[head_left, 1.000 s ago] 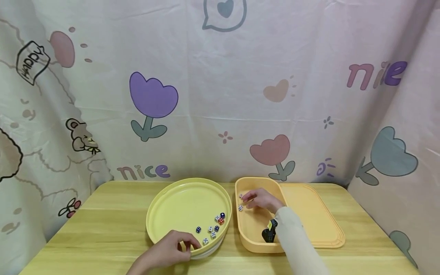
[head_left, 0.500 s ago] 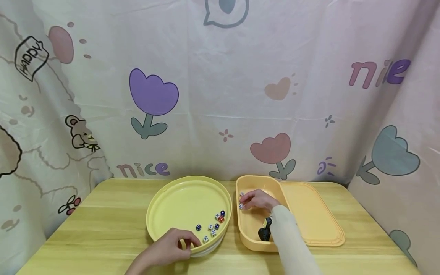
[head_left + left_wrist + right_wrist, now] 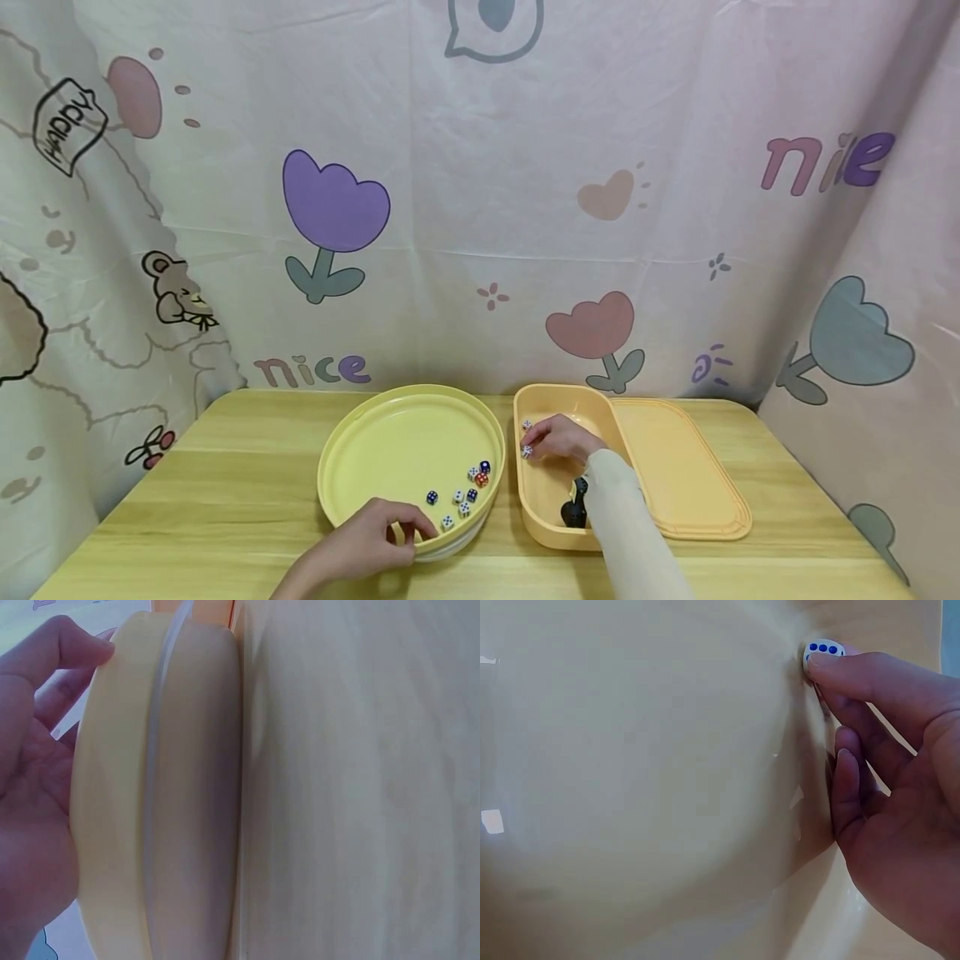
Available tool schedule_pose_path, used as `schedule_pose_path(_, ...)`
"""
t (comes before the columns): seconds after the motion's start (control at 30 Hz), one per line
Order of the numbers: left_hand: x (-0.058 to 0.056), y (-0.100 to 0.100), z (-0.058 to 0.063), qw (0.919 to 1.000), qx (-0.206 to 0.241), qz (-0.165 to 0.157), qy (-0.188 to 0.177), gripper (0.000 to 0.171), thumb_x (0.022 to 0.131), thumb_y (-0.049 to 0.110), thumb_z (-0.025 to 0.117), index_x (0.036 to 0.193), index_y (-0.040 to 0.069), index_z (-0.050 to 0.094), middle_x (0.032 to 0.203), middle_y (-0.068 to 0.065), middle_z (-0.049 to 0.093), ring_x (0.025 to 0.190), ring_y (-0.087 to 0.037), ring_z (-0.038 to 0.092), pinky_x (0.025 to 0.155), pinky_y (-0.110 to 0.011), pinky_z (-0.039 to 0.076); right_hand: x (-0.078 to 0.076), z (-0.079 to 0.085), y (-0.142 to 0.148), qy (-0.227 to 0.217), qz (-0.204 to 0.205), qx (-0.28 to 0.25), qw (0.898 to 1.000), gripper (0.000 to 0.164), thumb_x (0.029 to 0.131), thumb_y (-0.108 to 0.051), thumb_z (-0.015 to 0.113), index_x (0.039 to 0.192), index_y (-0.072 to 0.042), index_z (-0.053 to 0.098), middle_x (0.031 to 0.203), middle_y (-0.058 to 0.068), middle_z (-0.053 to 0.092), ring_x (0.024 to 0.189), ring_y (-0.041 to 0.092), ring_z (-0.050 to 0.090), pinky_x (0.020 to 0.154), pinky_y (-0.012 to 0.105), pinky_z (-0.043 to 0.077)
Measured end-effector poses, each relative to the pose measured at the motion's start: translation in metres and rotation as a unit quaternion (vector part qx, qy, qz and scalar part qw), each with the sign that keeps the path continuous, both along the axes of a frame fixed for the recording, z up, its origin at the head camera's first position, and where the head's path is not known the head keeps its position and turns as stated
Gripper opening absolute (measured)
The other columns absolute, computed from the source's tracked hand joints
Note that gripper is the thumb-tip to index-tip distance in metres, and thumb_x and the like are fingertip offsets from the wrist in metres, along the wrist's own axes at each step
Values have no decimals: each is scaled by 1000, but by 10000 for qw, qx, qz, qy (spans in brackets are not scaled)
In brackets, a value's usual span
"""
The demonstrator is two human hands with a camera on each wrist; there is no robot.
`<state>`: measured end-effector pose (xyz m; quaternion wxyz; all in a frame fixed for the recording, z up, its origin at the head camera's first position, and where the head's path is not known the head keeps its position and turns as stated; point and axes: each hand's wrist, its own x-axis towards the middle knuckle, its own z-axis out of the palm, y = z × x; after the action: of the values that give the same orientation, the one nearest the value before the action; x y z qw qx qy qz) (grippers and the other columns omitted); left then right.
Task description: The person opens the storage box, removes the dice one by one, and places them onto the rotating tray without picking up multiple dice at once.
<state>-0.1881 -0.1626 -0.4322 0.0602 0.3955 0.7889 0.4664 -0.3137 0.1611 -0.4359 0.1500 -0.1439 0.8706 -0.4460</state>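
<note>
My right hand [image 3: 561, 437] reaches into the orange rectangular box [image 3: 558, 539] and pinches a white die [image 3: 823, 651] with blue dots between thumb and fingertips, close to the box's left wall. Another white die [image 3: 527, 425] lies a little farther back in that box. At the near edge of the round yellow tray [image 3: 397, 450], my left hand [image 3: 378, 537] grips the rim, fingers bent over the inside and the thumb on the outer wall. White dice [image 3: 447, 522], dark blue dice [image 3: 432, 497] and one red die [image 3: 482, 480] lie on the tray's right side.
Right of the box lies a flat orange lid [image 3: 686, 467]. A black wrist device [image 3: 575, 504] sits by the right sleeve. Behind the wooden table [image 3: 195, 492] hangs a printed curtain [image 3: 465, 167].
The right hand has moved slightly left and down to the nearer die in the box and now pinches it. The left hand stays on the tray's rim.
</note>
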Motion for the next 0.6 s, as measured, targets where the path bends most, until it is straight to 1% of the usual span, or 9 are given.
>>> schedule_pose_path(0.37, -1, -1, 0, 10000, -59, 18, 2, 30, 76, -6, 61, 95, 14, 72, 86, 13, 64, 74, 2, 52, 56, -20, 47, -3, -2, 2, 12, 61, -3, 10000, 16, 76, 5, 72, 92, 2, 72, 90, 4, 69, 89, 13, 56, 86, 29, 44)
schedule_pose_path(0.6, 0, -1, 0, 10000, 13, -15, -97, 29, 76, -6, 62, 96, 12, 72, 83, 13, 63, 72, 3, 51, 56, -20, 47, -6, -3, 6, 5, 185, -110, 9998, 19, 78, 0, 73, 96, 2, 73, 94, 5, 69, 86, 12, 54, 78, 27, 43)
